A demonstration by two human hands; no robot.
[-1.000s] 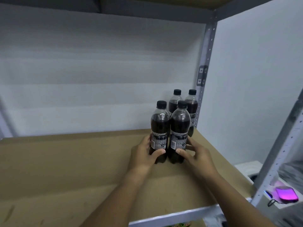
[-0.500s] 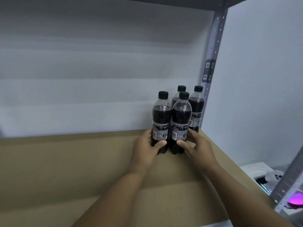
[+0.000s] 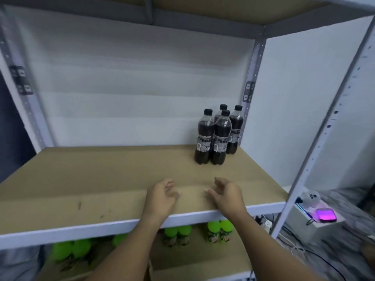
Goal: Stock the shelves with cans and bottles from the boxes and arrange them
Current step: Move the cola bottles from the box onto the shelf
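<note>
Four dark bottles (image 3: 218,136) stand at the far right of the shelf (image 3: 101,179).
The left hand (image 3: 162,196) and right hand (image 3: 227,194) hang near the front edge — fingers loose, holding nothing.

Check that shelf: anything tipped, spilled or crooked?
Nothing stands out. The four dark bottles stand upright, capped, in a tight cluster at the shelf back right corner. Left hand and right hand hold nothing.
</note>
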